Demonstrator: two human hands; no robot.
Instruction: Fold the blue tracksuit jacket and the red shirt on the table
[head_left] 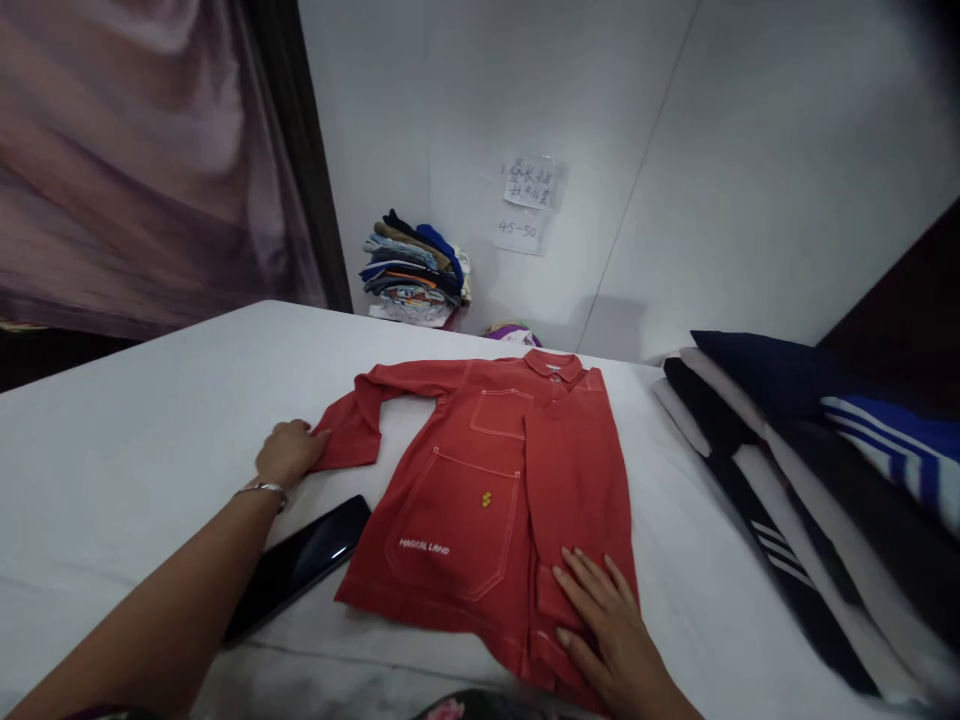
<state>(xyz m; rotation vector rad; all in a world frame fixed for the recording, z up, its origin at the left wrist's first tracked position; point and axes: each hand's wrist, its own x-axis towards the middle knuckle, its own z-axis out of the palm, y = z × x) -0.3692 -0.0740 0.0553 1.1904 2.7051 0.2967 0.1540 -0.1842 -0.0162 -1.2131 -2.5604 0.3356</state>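
Observation:
A red shirt (457,500) with white stitching, a collar and "MAGICAL LAND" lettering lies front up on the white surface. Its one sleeve, at the right of the picture, is folded down over the front; the other stretches out to the left. My left hand (289,450) grips the cuff of that outstretched sleeve, fingers closed on the cloth. Flat on the folded sleeve's lower end rests my right hand (607,620), its fingers spread. Under my left forearm, partly hidden, a black phone (311,555) lies beside the shirt's hem.
Folded dark, grey and blue garments (795,500) are piled along the right side. A stack of folded clothes (416,265) stands at the far edge by the wall, near a purple and white item (514,333). Handwritten paper notes (529,195) hang on the wall; a curtain (135,150) hangs left.

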